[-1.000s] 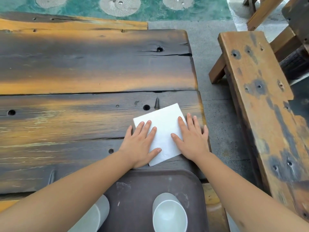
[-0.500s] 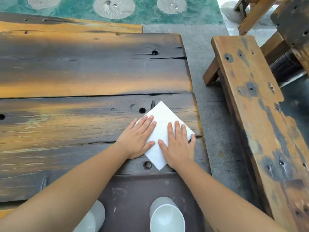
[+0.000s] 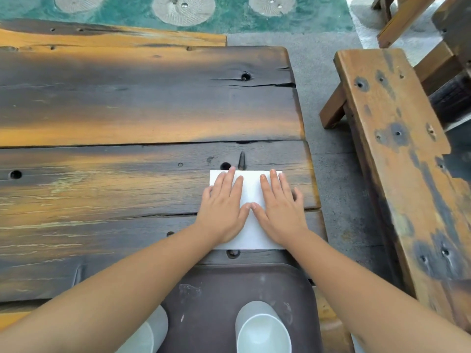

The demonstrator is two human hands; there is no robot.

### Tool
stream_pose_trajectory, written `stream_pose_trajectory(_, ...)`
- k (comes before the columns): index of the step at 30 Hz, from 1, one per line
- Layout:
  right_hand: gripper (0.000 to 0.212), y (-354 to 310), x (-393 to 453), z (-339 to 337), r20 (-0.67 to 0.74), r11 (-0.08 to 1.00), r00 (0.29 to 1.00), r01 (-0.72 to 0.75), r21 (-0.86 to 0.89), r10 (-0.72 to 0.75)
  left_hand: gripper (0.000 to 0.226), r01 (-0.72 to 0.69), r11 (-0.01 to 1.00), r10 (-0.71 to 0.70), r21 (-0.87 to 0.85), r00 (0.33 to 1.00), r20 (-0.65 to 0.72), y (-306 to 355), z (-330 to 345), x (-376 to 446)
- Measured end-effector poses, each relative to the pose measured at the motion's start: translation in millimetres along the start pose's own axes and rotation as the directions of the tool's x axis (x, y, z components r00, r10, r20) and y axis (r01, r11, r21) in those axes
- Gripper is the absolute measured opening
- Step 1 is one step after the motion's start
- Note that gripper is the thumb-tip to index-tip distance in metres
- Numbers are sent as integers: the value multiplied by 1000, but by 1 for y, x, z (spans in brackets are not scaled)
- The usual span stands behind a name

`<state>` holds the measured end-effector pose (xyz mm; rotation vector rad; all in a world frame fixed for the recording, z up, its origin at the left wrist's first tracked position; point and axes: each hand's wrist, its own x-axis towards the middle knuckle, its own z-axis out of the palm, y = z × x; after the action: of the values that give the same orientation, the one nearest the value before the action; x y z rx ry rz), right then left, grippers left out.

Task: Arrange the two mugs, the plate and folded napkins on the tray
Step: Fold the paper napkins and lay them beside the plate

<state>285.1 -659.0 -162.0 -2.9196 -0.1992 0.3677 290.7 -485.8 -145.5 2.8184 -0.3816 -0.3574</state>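
A white napkin (image 3: 251,192) lies flat and squared to me on the dark wooden table (image 3: 127,110), just beyond the tray. My left hand (image 3: 221,207) and my right hand (image 3: 279,207) press flat on it side by side, fingers spread, thumbs touching. Nearer me sits a dark brown tray (image 3: 219,296). On it stands a white mug (image 3: 262,329) at the right, and a second white mug (image 3: 150,332) at the left, half hidden under my left forearm. No plate is in view.
A worn wooden bench (image 3: 397,154) runs along the right, across a strip of grey floor (image 3: 336,179). More wooden furniture (image 3: 413,19) stands at the top right. Green ground with round stone discs (image 3: 183,8) lies past the table's far edge.
The napkin has turned from a diamond angle to square with the table edge. Both hands have come together on top of it, thumbs now meeting.
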Motion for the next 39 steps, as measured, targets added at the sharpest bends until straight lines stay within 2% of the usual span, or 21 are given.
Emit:
stream_pose_trajectory(2, 74, -1, -6, 6, 26, 999, 1000, 8, -44, -6, 71, -112, 985, 104, 134, 993, 63, -14, 4, 9)
stream_pose_trajectory(5, 75, 8, -8, 10, 56, 993, 997, 60, -101, -54, 77, -177, 958, 155, 227, 982, 112, -31, 12, 8)
stream_pose_trajectory(13, 77, 34, -3, 1, 69, 992, 997, 52, -118, -44, 92, -99, 971, 73, 217, 990, 123, -54, 9, 0)
stream_pose_trajectory(16, 79, 32, -3, -4, 71, 997, 997, 39, -70, -34, 95, -62, 990, 49, 127, 993, 110, -52, 4, -1)
stream_pose_trajectory(19, 76, 29, 8, -12, 19, 997, 999, -30, 64, 29, 84, 27, 1000, -26, -15, 999, 21, -49, -7, 9)
stream_pose_trajectory(22, 73, 27, 26, -23, -9, 992, 997, -81, 97, 83, 64, 64, 998, -64, -10, 997, -42, -46, -17, 22)
stream_pose_trajectory(27, 52, 31, 47, -35, -5, 999, 1000, -22, 43, 22, 46, 68, 997, -69, 28, 997, 25, -46, -27, 40)
stream_pose_trajectory(31, 30, 35, 54, -39, -13, 995, 1000, -4, 98, 5, 30, 12, 997, -5, -72, 995, 95, -46, -31, 47)
stream_pose_trajectory(35, 11, 32, 57, -43, 19, 987, 998, 52, 154, -56, 19, 67, 988, -56, -141, 995, 82, -44, -32, 49)
stream_pose_trajectory(37, 11, 30, 57, -45, 55, 975, 997, 41, 218, -54, 17, 80, 979, -67, -186, 995, 76, -42, -33, 48)
stream_pose_trajectory(39, 29, 28, 55, -49, 100, 956, 995, -8, 294, -23, 14, 74, 965, -62, -252, 997, 54, -42, -36, 46)
